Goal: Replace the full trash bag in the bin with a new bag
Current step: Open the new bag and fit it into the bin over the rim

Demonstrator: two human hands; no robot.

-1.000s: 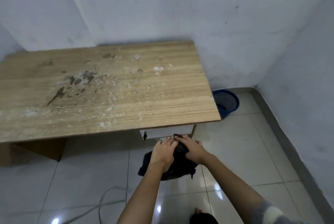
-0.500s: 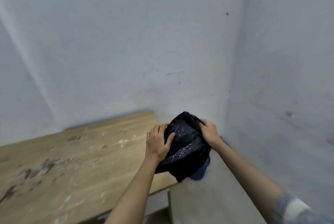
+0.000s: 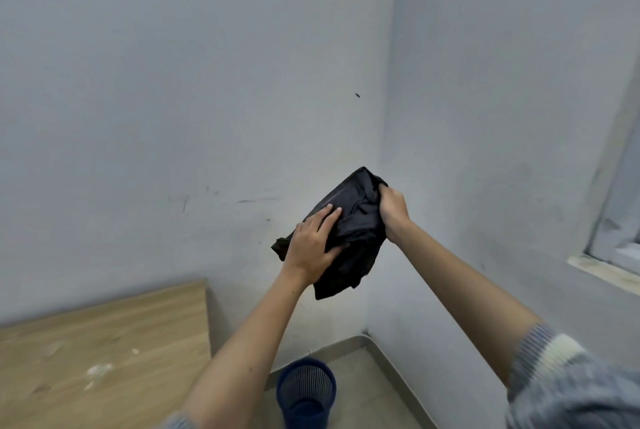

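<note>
In the head view, both arms were stretched forward and upward toward the corner where two pale walls met. One crumpled black trash bag (image 3: 349, 231) was held up in the air between the two hands, in front of the wall corner and well above the floor. The left hand (image 3: 313, 243) was laid against the near side of the bag, its fingers extended over the plastic and its thumb tucked under a fold, so the bag was gripped. The right hand (image 3: 393, 208) was closed in a fist around a bunched upper edge of the bag, with the wrist bent and the forearm angled down to the right. A grey striped sleeve (image 3: 554, 380) was pushed up on the right arm.

One blue mesh bin (image 3: 306, 390) stood on the tiled floor in the corner, below the bag and well apart from it; no liner was seen in it. One wooden surface (image 3: 104, 352), marked with pale flecks, was seen at the lower left, just beside the bin. One window ledge (image 3: 602, 267) was visible at the right edge.
</note>
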